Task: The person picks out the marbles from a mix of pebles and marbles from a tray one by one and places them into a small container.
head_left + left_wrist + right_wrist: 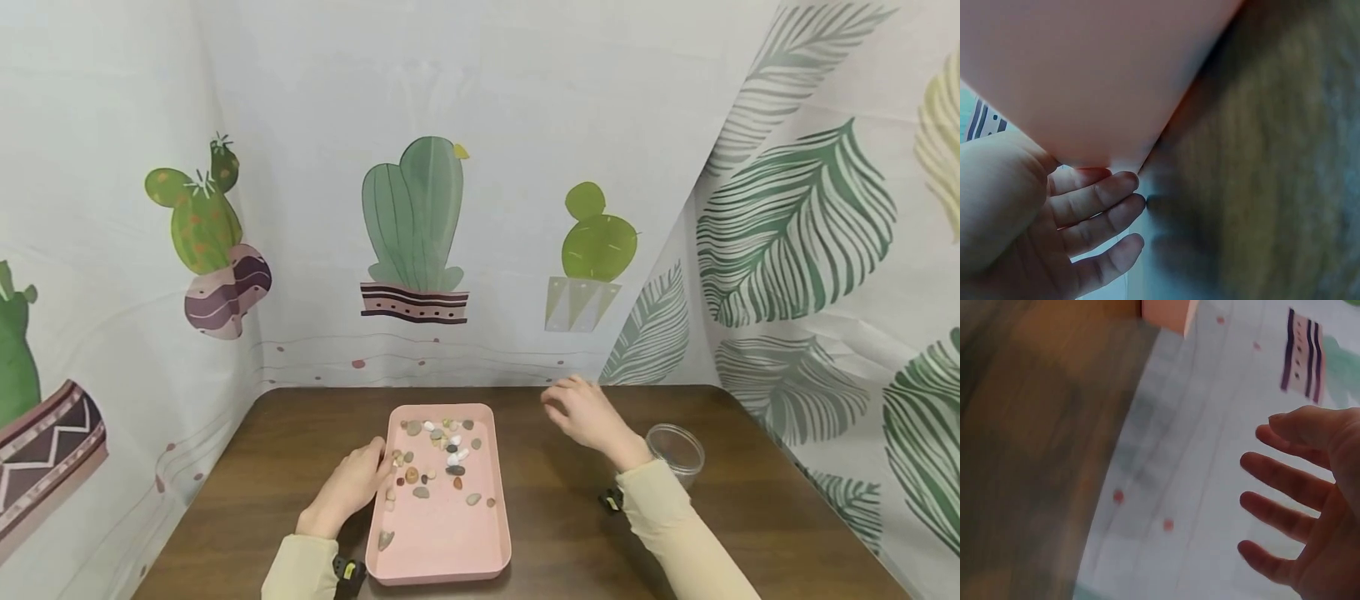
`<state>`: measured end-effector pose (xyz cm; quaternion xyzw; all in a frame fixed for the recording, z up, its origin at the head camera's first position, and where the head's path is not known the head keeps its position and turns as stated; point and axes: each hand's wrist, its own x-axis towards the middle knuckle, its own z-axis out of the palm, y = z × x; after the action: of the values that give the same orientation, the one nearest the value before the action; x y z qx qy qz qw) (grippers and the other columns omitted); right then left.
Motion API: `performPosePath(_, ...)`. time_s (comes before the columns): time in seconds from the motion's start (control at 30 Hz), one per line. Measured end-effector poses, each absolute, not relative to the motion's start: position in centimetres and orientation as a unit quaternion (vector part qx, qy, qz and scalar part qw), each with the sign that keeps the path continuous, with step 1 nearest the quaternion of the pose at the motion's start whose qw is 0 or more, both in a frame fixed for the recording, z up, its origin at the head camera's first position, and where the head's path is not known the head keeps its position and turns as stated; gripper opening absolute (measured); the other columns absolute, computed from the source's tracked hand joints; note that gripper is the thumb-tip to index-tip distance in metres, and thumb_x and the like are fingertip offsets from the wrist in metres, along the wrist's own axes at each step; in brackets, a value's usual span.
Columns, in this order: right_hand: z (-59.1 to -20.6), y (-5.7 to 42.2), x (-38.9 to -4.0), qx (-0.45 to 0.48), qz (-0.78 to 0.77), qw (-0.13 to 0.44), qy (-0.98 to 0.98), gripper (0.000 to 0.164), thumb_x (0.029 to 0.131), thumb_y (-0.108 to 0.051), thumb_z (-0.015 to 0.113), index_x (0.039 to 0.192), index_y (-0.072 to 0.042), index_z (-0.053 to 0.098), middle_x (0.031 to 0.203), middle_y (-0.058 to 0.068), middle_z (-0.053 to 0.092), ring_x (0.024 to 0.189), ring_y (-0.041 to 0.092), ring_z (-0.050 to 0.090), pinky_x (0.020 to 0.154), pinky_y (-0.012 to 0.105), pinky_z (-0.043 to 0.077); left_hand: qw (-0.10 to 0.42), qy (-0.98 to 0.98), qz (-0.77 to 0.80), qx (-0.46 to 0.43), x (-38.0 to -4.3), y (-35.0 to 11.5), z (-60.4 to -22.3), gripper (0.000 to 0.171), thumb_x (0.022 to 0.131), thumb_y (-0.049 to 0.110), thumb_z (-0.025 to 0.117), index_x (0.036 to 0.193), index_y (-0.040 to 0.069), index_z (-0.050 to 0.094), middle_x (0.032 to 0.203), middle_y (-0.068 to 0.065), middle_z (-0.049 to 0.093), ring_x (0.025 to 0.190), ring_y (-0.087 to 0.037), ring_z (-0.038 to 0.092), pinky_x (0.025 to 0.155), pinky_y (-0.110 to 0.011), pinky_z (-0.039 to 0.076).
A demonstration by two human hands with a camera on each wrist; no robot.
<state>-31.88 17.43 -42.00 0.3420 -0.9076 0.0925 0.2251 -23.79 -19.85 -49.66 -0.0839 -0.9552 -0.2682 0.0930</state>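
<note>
A shallow pink tray (441, 557) lies lengthwise on the table, with many small stones scattered mostly over its far half. Among them are white pebbles (454, 459), a dark oblong stone (455, 471) and a grey-green one (386, 540) near the left wall. My left hand (352, 483) grips the tray's left side; in the left wrist view its fingers (1100, 215) curl at the outer wall, and the thumb tip is hidden behind the rim. Raised right of the tray, my right hand (585, 414) holds nothing, its fingers (1282, 515) loosely bent and spread.
A clear round jar (677, 450) stands on the brown wooden table (555, 533), just beyond the right forearm. Cloth printed with cacti and leaves (502, 208) hangs behind the table and along both sides. Each wrist wears a dark strap.
</note>
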Motion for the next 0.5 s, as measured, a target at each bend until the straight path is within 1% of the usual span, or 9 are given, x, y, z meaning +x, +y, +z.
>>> performPosePath(0.13,-42.3,14.3,-33.1,0.373,0.100,0.202,-0.900,0.013,0.080,-0.023,0.061,0.092,-0.019,0.065,0.095,-0.005,0.058,0.091,0.018,0.050,0.075,0.041,0.038,0.089,-0.956,-0.269,-0.082,-23.9,-19.9,-49.6,0.008,0.089,0.019,0.049,0.083,0.013,0.048,0.066,0.005,0.045,0.056,-0.010,0.043,0.052,-0.028,0.037)
performPosePath(0.2,-42.5,12.8,-33.6,0.388,0.105,0.182,-0.897,0.013,0.080,-0.022,0.061,0.092,-0.019,0.065,0.095,-0.005,0.058,0.093,0.018,0.050,0.077,0.040,0.038,0.086,-0.957,-0.266,-0.077,-23.9,-19.9,-49.6,0.009,0.090,0.020,0.049,0.084,0.013,0.048,0.066,0.005,0.045,0.057,-0.011,0.043,0.053,-0.029,0.037)
performPosePath(0.33,-42.8,10.0,-34.3,0.407,0.097,0.131,-0.899,0.016,0.083,-0.026,0.057,0.096,-0.020,0.064,0.099,-0.006,0.056,0.098,0.017,0.048,0.082,0.042,0.036,0.084,-0.958,-0.263,-0.073,-23.9,-20.0,-49.5,0.009,0.090,0.020,0.049,0.084,0.014,0.048,0.066,0.005,0.045,0.057,-0.011,0.043,0.053,-0.029,0.037)
performPosePath(0.4,-43.1,8.8,-34.6,0.414,0.091,0.113,-0.899,0.017,0.083,-0.025,0.056,0.097,-0.019,0.064,0.098,-0.006,0.056,0.096,0.017,0.049,0.080,0.042,0.037,0.080,-0.959,-0.264,-0.071,-23.9,-19.9,-49.5,0.009,0.090,0.020,0.048,0.084,0.014,0.048,0.066,0.005,0.045,0.057,-0.011,0.043,0.053,-0.029,0.037)
performPosePath(0.5,-43.6,7.4,-35.1,0.422,0.084,0.088,-0.899,0.017,0.084,-0.022,0.055,0.097,-0.018,0.065,0.093,-0.006,0.056,0.089,0.014,0.050,0.074,0.037,0.040,0.075,-0.959,-0.264,-0.074,-24.0,-19.8,-49.6,0.009,0.089,0.020,0.049,0.085,0.013,0.048,0.066,0.005,0.046,0.057,-0.010,0.043,0.052,-0.028,0.037)
